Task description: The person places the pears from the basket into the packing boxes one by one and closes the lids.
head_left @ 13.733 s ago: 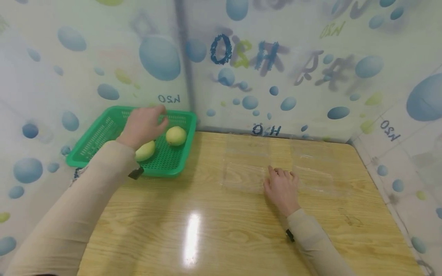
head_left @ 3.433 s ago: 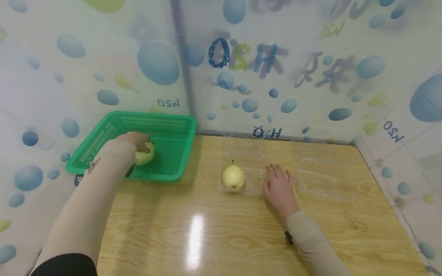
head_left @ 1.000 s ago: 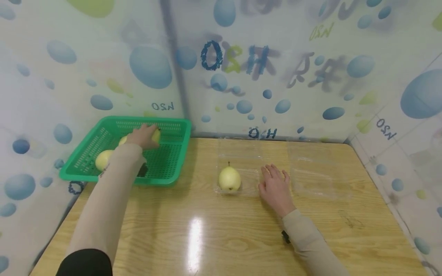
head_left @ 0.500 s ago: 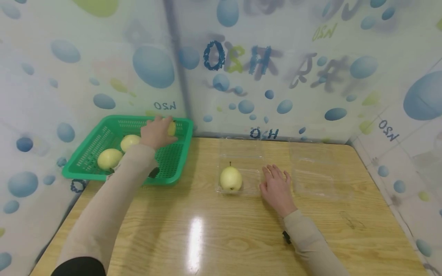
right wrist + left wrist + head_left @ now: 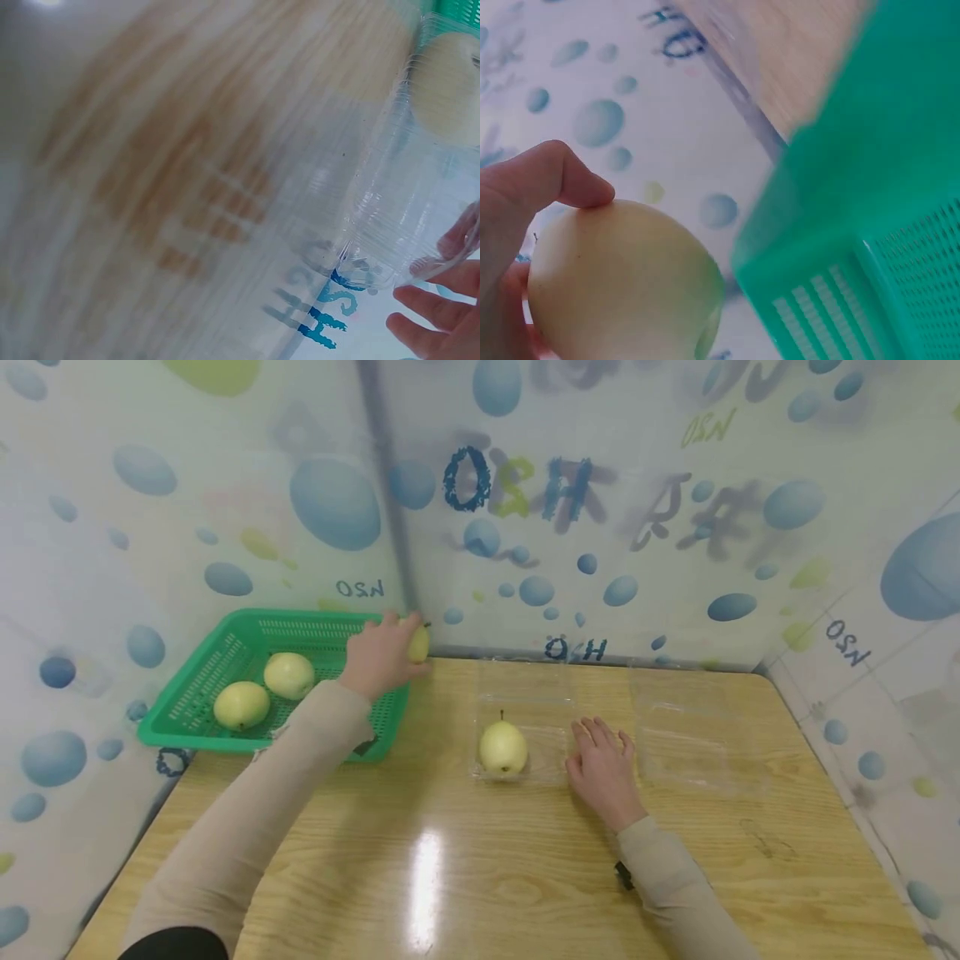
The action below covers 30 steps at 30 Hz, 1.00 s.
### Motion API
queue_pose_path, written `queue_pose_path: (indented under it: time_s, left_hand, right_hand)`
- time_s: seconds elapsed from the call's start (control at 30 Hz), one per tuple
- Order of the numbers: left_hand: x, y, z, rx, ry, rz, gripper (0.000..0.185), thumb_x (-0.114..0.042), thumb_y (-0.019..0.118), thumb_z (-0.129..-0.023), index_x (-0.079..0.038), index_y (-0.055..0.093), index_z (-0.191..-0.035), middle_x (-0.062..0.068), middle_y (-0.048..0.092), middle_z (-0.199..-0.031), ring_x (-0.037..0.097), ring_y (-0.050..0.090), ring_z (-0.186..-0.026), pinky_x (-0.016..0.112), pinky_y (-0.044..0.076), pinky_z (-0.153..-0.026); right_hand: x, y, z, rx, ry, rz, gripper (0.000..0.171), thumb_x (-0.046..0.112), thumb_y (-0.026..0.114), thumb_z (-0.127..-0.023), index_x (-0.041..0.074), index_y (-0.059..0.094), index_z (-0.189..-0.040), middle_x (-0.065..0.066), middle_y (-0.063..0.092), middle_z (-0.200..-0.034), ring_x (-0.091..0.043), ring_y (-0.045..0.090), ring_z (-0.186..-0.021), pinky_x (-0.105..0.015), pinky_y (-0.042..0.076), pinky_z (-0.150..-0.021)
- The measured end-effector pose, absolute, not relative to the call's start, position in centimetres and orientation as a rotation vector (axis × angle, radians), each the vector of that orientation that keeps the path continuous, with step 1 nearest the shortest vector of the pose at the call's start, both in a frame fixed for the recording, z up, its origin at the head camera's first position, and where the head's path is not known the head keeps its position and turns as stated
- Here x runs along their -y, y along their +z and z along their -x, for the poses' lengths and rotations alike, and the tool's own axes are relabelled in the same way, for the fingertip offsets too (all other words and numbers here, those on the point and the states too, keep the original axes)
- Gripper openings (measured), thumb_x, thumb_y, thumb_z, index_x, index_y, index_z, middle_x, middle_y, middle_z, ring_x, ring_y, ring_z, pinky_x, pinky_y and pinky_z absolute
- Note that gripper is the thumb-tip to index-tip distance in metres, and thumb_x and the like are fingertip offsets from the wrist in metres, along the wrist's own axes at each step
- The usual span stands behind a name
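A pale yellow pear (image 5: 419, 645) is gripped in my left hand (image 5: 382, 656), over the right back rim of the green plastic basket (image 5: 187, 742). The left wrist view shows a finger pressing on the upper side of this pear (image 5: 622, 277). Two more pears, one nearer (image 5: 242, 706) and one behind it (image 5: 289, 676), lie in the basket. A clear plastic clamshell box (image 5: 525, 681) lies unfolded on the table, with an upright pear (image 5: 503, 748) in its front left part. My right hand (image 5: 602, 777) touches that box's right edge, fingers loosely extended.
To the right lies a second clear clamshell box (image 5: 686, 747), also unfolded. The wooden table (image 5: 510, 877) meets a patterned wall covering (image 5: 637, 560) at the back and sides. A strip of light glares off the front of the tabletop.
My left hand has reached into the basket, picked up a pear and carried it rightwards to the basket's right rim. Between the oldest frames a pear appeared in the left box. The right hand stays put.
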<state>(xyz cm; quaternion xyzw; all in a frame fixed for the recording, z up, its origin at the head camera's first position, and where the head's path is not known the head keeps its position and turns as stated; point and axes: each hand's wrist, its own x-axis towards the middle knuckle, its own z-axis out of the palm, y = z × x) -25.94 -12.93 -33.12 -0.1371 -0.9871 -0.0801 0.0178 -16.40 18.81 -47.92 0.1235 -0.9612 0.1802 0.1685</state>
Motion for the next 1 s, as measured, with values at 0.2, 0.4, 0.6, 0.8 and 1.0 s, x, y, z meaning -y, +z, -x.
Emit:
queue_pose_path:
  time_s: [0.2, 0.4, 0.6, 0.8, 1.0]
  left_hand:
    - [11.1, -33.1, 25.3, 3.064, -0.25, 0.495, 0.08, -0.039, 0.076, -0.081, -0.013, 0.036, -0.146, 0.025, 0.046, -0.131, 0.045, 0.053, -0.101, 0.056, 0.051, -0.071]
    - [10.3, -33.8, 25.3, 3.053, -0.259, 0.523, 0.08, -0.038, 0.076, -0.08, -0.013, 0.037, -0.146, 0.023, 0.047, -0.128, 0.042, 0.055, -0.097, 0.052, 0.053, -0.067]
    - [9.0, -34.8, 25.0, 3.076, -0.295, 0.564, 0.078, -0.04, 0.073, -0.081, -0.013, 0.037, -0.145, 0.023, 0.048, -0.128, 0.042, 0.055, -0.099, 0.051, 0.053, -0.067]
    - [6.4, -35.8, 24.2, 3.048, -0.217, 0.713, 0.076, -0.039, 0.077, -0.08, -0.013, 0.043, -0.143, 0.02, 0.05, -0.131, 0.041, 0.054, -0.106, 0.048, 0.054, -0.068]
    - [3.5, -36.8, 23.7, 3.067, -0.131, 0.864, 0.078, -0.038, 0.078, -0.08, -0.015, 0.042, -0.145, 0.017, 0.046, -0.137, 0.04, 0.053, -0.111, 0.046, 0.055, -0.069]
  right_hand:
    - [-18.9, -48.0, 16.4, 2.726, 0.5, -0.357, 0.043, 0.007, 0.06, -0.085, -0.005, 0.059, -0.126, -0.023, 0.055, -0.13, -0.039, 0.045, -0.126, -0.068, 0.027, -0.099]
    - [-18.9, -47.9, 16.3, 2.738, 0.516, -0.356, 0.043, 0.007, 0.06, -0.085, -0.005, 0.059, -0.127, -0.023, 0.055, -0.131, -0.039, 0.044, -0.127, -0.068, 0.026, -0.099]
    - [-19.0, -47.9, 16.4, 2.734, 0.522, -0.363, 0.043, 0.007, 0.061, -0.085, -0.005, 0.059, -0.127, -0.024, 0.055, -0.13, -0.04, 0.044, -0.127, -0.068, 0.026, -0.099]
    - [-18.9, -48.0, 16.4, 2.715, 0.543, -0.375, 0.043, 0.006, 0.06, -0.084, -0.005, 0.059, -0.126, -0.024, 0.055, -0.13, -0.04, 0.044, -0.126, -0.067, 0.026, -0.099]
    - [-19.0, -48.1, 16.5, 2.718, 0.528, -0.369, 0.043, 0.007, 0.061, -0.085, -0.004, 0.059, -0.126, -0.023, 0.055, -0.131, -0.039, 0.045, -0.126, -0.067, 0.026, -0.099]
